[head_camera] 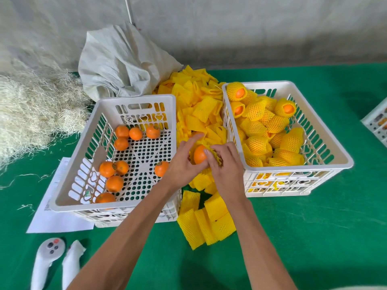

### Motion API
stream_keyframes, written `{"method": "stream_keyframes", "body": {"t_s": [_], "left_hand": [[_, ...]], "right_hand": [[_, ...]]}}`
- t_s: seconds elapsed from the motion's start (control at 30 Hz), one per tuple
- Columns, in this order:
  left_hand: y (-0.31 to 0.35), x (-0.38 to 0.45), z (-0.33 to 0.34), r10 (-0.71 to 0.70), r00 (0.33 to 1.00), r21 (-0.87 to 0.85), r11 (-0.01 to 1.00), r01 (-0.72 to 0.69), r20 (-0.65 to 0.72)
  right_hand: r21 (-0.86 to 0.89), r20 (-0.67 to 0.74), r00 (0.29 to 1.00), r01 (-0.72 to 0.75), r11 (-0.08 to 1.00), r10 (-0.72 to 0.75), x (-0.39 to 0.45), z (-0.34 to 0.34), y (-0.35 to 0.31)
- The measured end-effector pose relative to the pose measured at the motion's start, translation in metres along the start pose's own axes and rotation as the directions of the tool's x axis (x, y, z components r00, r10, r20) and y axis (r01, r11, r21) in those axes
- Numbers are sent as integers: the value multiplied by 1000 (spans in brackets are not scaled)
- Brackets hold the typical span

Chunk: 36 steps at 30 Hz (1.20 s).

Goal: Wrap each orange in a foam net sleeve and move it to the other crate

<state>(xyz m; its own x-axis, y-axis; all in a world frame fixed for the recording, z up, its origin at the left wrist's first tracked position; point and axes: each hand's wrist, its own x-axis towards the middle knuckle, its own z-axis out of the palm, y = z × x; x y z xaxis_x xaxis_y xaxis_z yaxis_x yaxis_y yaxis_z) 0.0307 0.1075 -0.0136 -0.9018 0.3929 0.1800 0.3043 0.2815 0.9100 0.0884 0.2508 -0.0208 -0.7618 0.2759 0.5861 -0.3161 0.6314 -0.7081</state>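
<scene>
**Mid-wrap: one orange between both hands, above the sleeve pile**

Underneath everything, green table cover (pixel 314 227). Left crate (pixel 62 203), white, slotted, holding ten or so bare oranges (pixel 114 183) scattered on its perforated floor; one orange at near wall partly hidden by rim. Right crate (pixel 297 166), same type, heaped with wrapped oranges (pixel 257 145), a few showing orange skin at open sleeve ends. Between crates, pile of loose yellow foam sleeves (pixel 209 225) running from back edge to near side.

Centred over that pile, between the two crates: held orange (pixel 199 154). Left hand (pixel 181 164) curled round its left side and underside, index finger raised. Right hand (pixel 225 164) pinching a bunched foam net sleeve (pixel 217 156) against orange's right side, fingers bent. Sleeve mostly hidden by right fingers; cannot tell how far over the fruit.

Back left: pale straw heap (pixel 31 107), cut off at frame edge; crumpled woven sack (pixel 121 59). Paper sheet (pixel 60 222) tucked under left crate. Near left corner: white controller (pixel 47 262), lower end out of frame. Far right edge: sliver of another crate (pixel 377 122), contents unclear.
</scene>
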Motion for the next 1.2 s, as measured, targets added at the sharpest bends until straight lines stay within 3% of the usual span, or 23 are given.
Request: {"method": "stream_keyframes", "body": {"t_s": [0.07,0.17,0.27,0.37,0.53,0.7,0.87,0.93,1.03,1.2], "left_hand": [[-3,0,2,-10,998,31,999,12,-58],[-6,-1,1,-120,987,-181,979,99,-109],[-5,-3,0,-166,983,-303,943,137,-73],[-5,-2,-2,-105,994,-215,971,106,17],[-3,1,-5,-95,994,-127,987,101,53],[-8,1,0,-7,992,-26,1000,4,-124],[-11,-1,5,-100,947,-87,993,76,-305],[-14,-1,6,-74,945,-74,996,53,-320],[-14,1,7,-18,968,-15,1000,15,-249],[-10,0,4,58,989,-66,996,-67,-133]], "right_hand": [[5,2,998,-63,998,63,-1,-2,-3],[-22,29,984,-178,984,178,-5,-2,-7],[-43,126,955,-264,964,267,-9,4,-10],[-66,176,924,-332,941,339,-9,4,-11],[-154,147,937,-296,943,318,-3,-7,-7],[-189,113,962,-224,956,248,-4,-14,-8],[-205,73,993,-75,976,92,-13,-6,-24],[-175,48,996,-67,982,76,-14,-1,-29],[-171,20,987,-152,973,158,-12,7,-36],[-169,176,906,-357,918,385,-15,20,-33]]}}
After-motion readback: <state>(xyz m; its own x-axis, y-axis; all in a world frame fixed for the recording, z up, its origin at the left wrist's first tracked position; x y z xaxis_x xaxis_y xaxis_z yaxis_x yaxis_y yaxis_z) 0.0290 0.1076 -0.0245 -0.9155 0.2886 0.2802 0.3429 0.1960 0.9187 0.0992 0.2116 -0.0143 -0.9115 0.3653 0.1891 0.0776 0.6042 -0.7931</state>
